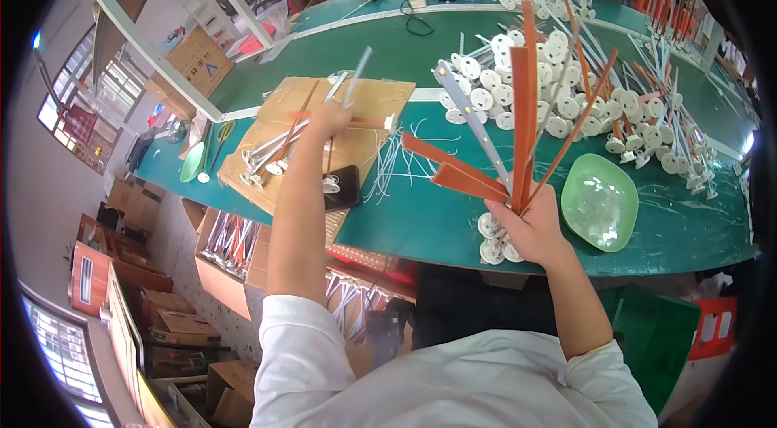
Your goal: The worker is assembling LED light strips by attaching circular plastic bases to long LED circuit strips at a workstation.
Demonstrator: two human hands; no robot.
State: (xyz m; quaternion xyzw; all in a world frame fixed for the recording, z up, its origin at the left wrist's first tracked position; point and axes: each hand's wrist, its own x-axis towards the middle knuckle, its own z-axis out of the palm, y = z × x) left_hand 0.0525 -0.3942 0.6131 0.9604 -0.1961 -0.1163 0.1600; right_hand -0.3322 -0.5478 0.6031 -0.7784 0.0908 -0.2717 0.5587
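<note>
"since the right hand is clamped on a fan of strips, where are their round ends?"
"apparently below the fist, towards eight o'clock, perhaps so the strips spread freely."
"and the left hand?"
"at ten o'clock from the right, over cardboard; i can't tell if its fingers are closed. the cardboard probably keeps those strips apart from the pile at one o'clock."

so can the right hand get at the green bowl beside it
Likely yes: the bowl sits just beside the right hand, with nothing seen between them, though holding the strips may hinder a grasp.
</note>
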